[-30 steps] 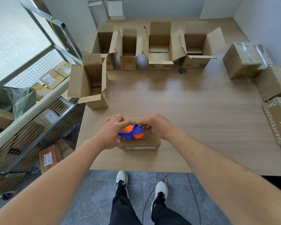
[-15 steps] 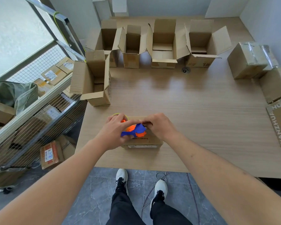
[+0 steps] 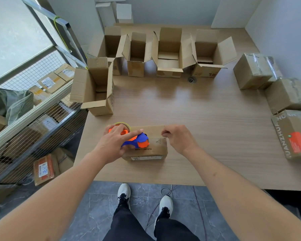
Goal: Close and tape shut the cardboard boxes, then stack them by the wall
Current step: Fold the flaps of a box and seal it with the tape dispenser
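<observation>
left hand (image 3: 113, 145): wrapped round the orange-and-blue tape dispenser (image 3: 135, 140), index finger laid straight along its top; dispenser sits on the left part of the closed box's top.
right hand (image 3: 178, 138): fingers curled, pinching at the far right top edge of the closed box; what sits between the fingertips is too small to tell.
closed box (image 3: 149, 145): small cardboard box, flaps down, at the near edge of the desk (image 3: 207, 110), between both hands; label on the near face.
tape roll: yellowish ring visible at the far-left end of the dispenser, partly behind the left hand.
open box, left (image 3: 96, 87): flaps up, at the left edge of the desk, beyond the closed box and apart from it.
open box row (image 3: 163, 53): four boxes side by side along the far edge, flaps splayed.
taped boxes (image 3: 274, 84): sealed, grouped at the right side near the wall; nearest one (image 3: 293, 134) carries a red label and printed lettering.
small round fitting (image 3: 191, 79): on the desk just in front of the open row.
wire rack (image 3: 33, 101): left of the desk, holding parcels and a green bag.
floor: grey tile, white shoes below the desk edge.
</observation>
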Action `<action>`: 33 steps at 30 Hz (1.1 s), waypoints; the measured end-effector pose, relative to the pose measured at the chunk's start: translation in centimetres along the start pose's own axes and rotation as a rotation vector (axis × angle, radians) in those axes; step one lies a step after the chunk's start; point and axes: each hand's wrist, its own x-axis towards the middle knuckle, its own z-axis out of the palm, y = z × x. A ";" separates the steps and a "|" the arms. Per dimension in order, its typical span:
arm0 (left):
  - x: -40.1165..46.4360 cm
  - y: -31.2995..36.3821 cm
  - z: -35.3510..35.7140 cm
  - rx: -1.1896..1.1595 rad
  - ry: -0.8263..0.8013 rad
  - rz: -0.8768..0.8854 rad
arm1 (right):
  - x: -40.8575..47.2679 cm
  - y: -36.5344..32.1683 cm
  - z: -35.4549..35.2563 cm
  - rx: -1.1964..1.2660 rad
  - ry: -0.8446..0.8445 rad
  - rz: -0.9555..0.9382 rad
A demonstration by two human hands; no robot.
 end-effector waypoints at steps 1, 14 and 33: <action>-0.1 -0.1 0.0 -0.007 0.000 -0.003 | -0.6 1.0 -1.1 0.017 -0.003 0.049; 0.7 0.9 -0.6 -0.055 -0.035 -0.029 | -2.5 3.1 -1.9 0.590 -0.077 0.500; 0.7 1.2 -0.4 -0.061 -0.020 -0.042 | -0.9 4.5 6.0 0.811 0.070 0.680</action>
